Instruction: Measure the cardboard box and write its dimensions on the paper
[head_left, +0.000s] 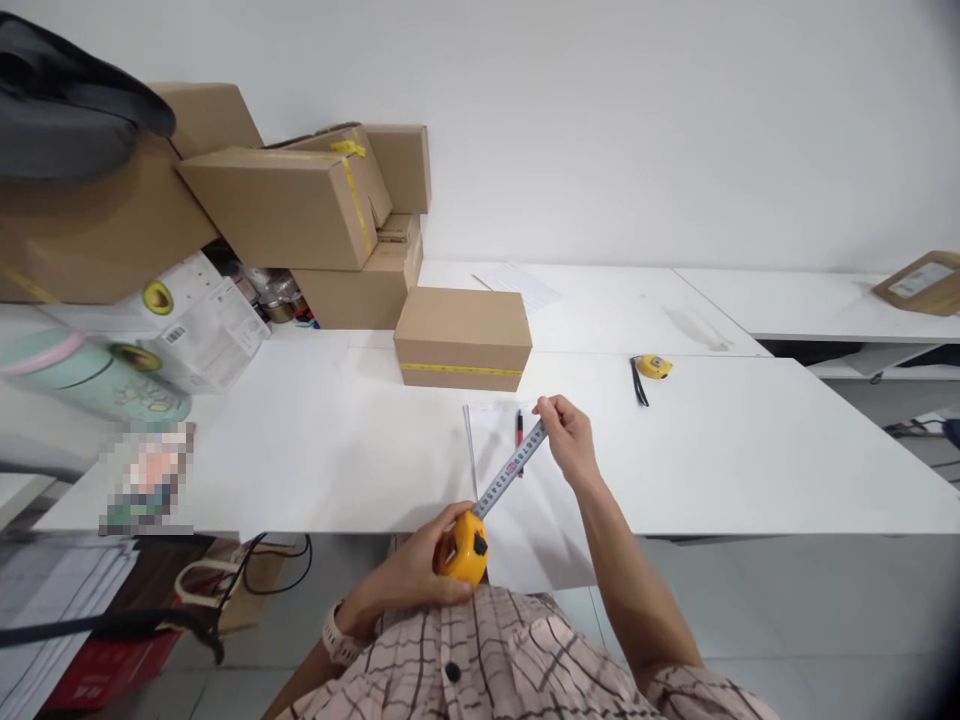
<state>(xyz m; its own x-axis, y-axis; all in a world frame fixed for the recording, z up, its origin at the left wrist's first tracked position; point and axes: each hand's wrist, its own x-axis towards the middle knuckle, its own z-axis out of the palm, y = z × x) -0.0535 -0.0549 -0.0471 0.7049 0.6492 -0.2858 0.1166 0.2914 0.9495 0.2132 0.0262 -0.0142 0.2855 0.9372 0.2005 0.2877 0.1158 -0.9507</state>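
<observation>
My left hand (420, 570) is wrapped round the yellow case of a tape measure (465, 550), close to my shirt at the table's front edge. From the case a stretch of silver blade runs up and to the right. My right hand (568, 435) pinches the blade's far end, whose tip is hidden by the fingers. Beneath the blade lie white paper sheets (540, 530), which hang over the table edge, and a red and black pen (519, 428). Just beyond stands a closed brown carton (463, 340) with a yellow band along its front.
A second yellow tape measure (654, 367) with a black strap lies to the right on the white table (750, 450). Brown boxes (277, 210) are stacked at the back left. A mint bottle (97, 375) and a white avocado-print box (202, 330) stand at the left.
</observation>
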